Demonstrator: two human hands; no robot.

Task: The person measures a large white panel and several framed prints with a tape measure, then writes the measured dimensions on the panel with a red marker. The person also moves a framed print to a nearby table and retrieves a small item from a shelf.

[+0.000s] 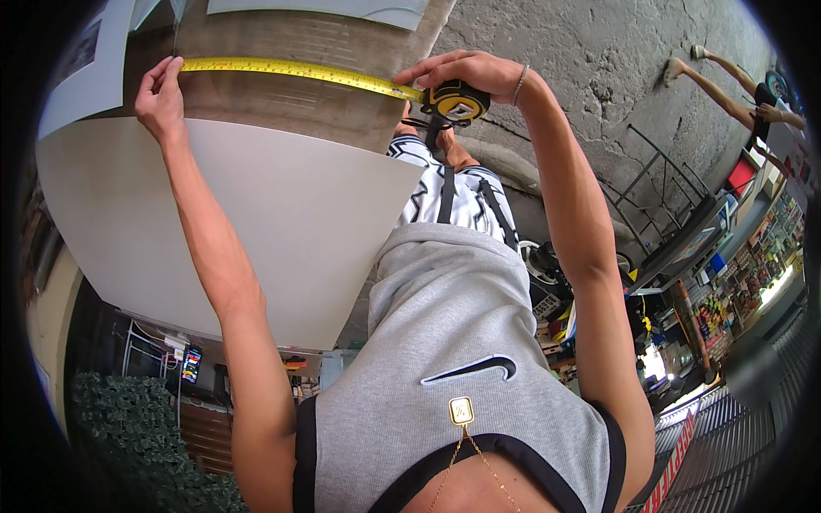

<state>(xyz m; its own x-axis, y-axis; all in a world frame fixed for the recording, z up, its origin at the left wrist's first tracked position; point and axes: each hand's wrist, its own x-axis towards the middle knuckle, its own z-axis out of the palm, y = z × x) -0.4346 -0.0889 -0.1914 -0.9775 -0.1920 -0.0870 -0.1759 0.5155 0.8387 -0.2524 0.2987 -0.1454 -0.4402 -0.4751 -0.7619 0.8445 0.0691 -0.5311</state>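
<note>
A yellow tape measure [459,103] with a black-trimmed case is in my right hand [479,72], whose fingers wrap over its top. Its yellow blade [291,72] runs out to the left, nearly straight, across a brownish board or tabletop [256,104]. At the far end of the blade, my left hand [161,99] pinches the tip between thumb and fingers. The case sits just past the right edge of the brownish surface. A large white panel [239,222] lies on the near side of the blade, beneath my left forearm.
White sheets [329,8] lie at the far side, and another [90,81] at the left. Cracked concrete floor [556,43] spreads to the right. A metal rack [671,192] and crowded shelves [727,308] stand there. Another person's legs [714,85] show at the far right.
</note>
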